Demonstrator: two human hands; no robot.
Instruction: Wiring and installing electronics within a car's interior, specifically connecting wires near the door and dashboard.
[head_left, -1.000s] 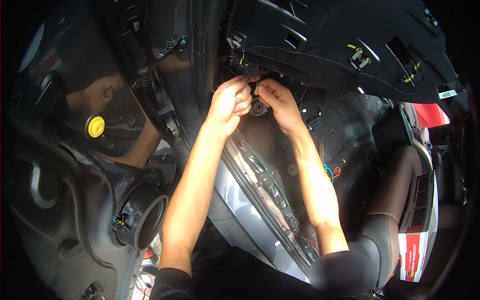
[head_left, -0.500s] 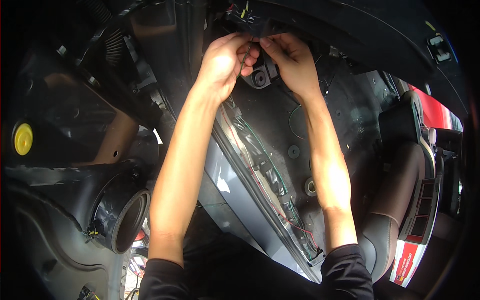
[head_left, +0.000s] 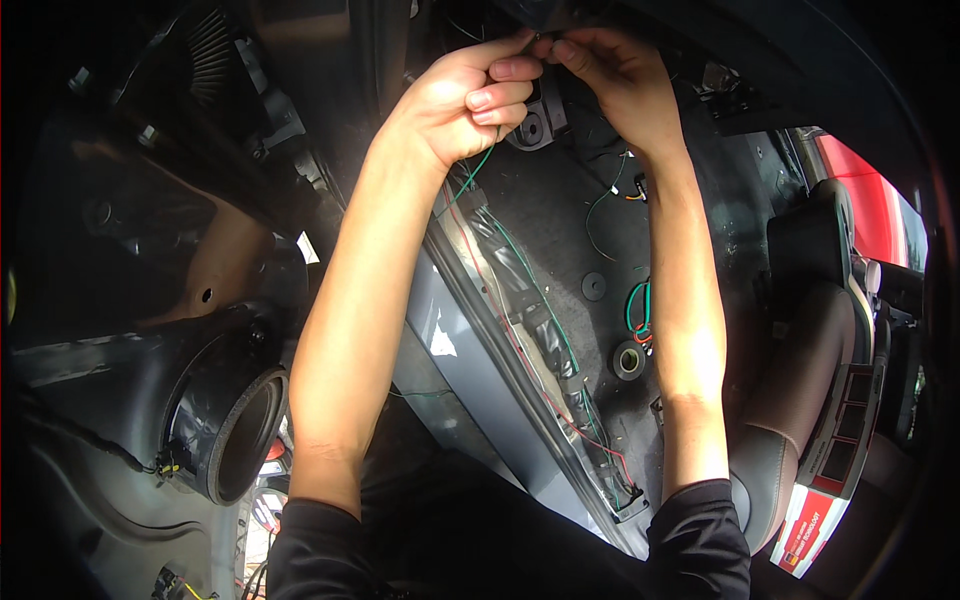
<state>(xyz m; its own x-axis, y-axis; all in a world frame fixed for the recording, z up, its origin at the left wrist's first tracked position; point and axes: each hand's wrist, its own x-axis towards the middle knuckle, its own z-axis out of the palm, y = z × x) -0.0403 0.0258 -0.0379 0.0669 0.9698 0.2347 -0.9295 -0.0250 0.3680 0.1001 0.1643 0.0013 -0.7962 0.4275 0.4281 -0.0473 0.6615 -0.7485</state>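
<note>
On my feed, printed lettering marks the red-and-white box (head_left: 806, 528) beside the brown seat (head_left: 805, 385). My left hand (head_left: 462, 102) is curled around a green wire (head_left: 478, 170), which emerges just beneath it, its long axis slanting down and leftward. My right hand (head_left: 625, 92) meets the left fingertips; I can't tell what it grips.

Dark car floor (head_left: 560, 220) is seen w/ brown seat (head_left: 800, 385) at R; grey sill (head_left: 480, 395) is sunlit ctr; door (head_left: 115, 375) is at L.
</note>
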